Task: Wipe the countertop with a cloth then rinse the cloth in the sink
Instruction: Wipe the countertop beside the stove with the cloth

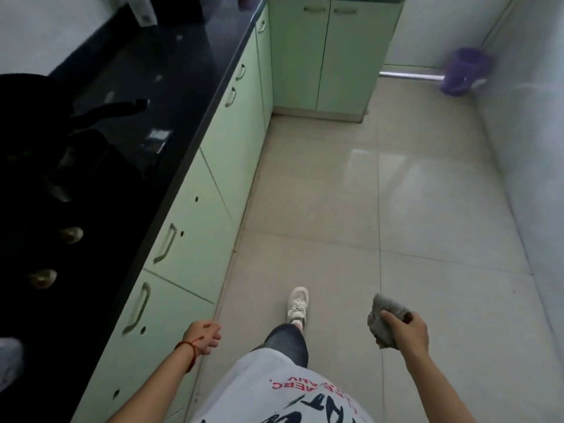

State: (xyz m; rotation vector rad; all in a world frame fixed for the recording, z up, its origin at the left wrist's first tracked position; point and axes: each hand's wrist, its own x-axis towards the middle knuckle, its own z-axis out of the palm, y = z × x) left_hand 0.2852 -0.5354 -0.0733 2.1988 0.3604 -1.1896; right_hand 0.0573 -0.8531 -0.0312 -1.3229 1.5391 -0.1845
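Your right hand (406, 329) clamped on bunched grey cloth (385, 317), held over floor. Dark desk (189, 87) runs lengthwise along your left, well apart from cloth. Left hand (205, 336) nearer desk, loosely curled, empty. Sink not visible.

- A home kitchen, narrow and galley-shaped.
- A black countertop (183, 96) runs along the left of the frame, with a dark pan (100, 112) on a hob whose brass knobs (71, 234) show at lower left.
- Pale green cabinets (213, 166) with handles stand under it and turn across the top.
- Beige floor tiles (396, 209) fill the centre; a purple bin (464, 70) sits upper right.
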